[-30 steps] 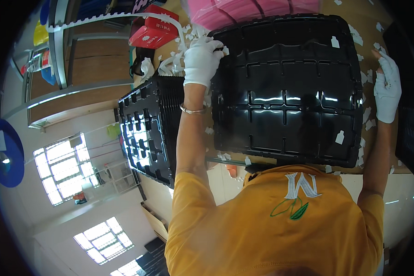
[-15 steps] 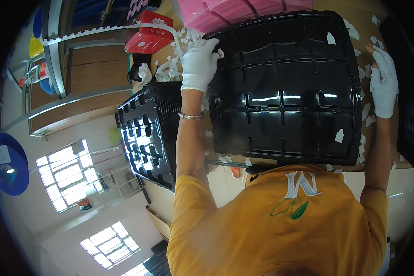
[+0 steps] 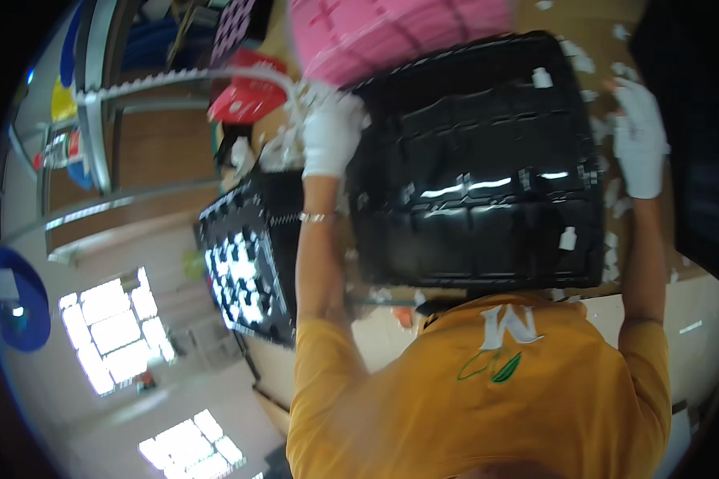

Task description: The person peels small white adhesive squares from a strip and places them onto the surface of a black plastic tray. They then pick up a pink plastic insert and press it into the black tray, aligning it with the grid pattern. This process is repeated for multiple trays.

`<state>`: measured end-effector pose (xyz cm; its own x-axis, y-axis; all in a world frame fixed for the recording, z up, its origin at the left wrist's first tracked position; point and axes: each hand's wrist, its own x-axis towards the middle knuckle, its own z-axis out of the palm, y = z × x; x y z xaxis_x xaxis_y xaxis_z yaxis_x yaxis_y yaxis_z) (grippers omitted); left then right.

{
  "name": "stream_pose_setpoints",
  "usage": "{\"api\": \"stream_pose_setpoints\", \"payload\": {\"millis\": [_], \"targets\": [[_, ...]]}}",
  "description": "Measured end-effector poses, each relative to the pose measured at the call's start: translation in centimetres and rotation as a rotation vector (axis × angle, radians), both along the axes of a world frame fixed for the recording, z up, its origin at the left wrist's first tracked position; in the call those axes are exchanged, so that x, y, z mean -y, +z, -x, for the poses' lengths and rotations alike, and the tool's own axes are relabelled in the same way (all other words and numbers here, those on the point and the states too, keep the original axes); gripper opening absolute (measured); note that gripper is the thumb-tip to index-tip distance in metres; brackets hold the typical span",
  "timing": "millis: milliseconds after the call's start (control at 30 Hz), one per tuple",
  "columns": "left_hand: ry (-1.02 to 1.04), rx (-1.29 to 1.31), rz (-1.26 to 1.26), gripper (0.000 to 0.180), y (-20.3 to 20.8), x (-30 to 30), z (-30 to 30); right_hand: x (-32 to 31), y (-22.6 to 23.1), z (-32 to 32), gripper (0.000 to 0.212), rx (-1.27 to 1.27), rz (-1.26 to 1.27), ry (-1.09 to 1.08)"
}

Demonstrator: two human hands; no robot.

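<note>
A large black moulded plastic tray (image 3: 487,231) lies in front of me, with white bottle-shaped stickers (image 3: 567,238) on its right side. My left hand (image 3: 331,132), in a white fingerless glove, is at the tray's far left corner, right beside the end of a white strip with a notched edge (image 3: 192,76). Blur smears its fingers, so whether they grip the strip cannot be told. My right hand (image 3: 641,136), gloved alike, rests along the tray's right edge with its fingers stretched out and nothing seen in them.
A stack of black trays (image 3: 252,247) stands to the left. Pink trays (image 3: 399,32) lie beyond the black one, next to a red box (image 3: 248,88). White scraps (image 3: 579,56) litter the brown tabletop. A metal frame (image 3: 96,104) rises at the left; a dark panel (image 3: 695,144) borders the right.
My left hand has drawn back leftward from the tray's far corner toward the white strip. My right hand remains by the right edge. The whole view has shifted a little and blurred.
</note>
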<state>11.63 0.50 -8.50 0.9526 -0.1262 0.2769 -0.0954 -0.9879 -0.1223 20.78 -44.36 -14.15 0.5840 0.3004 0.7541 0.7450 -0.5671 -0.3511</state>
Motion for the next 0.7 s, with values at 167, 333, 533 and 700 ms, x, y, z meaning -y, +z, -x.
{"api": "stream_pose_setpoints", "payload": {"millis": [167, 333, 533, 700], "targets": [[0.067, -0.153, -0.117, 0.013, -0.3, -2.6, 3.5, -4.3, 1.2, -1.2, 0.029, -0.542, -0.068, 0.065], [0.047, -0.216, -0.238, 0.021, 2.5, 0.9, 1.3, -3.6, -7.6, -5.3, 0.031, -0.150, -0.297, -0.066], [0.055, -0.265, -0.097, 0.017, 2.2, 0.9, -0.7, -2.7, -6.3, -5.3, 0.033, -0.083, -0.327, -0.009], [-0.025, -0.263, -0.064, 0.018, 0.4, -1.9, -1.3, -3.7, -8.7, -8.1, 0.028, -0.070, -0.338, -0.014]]}}
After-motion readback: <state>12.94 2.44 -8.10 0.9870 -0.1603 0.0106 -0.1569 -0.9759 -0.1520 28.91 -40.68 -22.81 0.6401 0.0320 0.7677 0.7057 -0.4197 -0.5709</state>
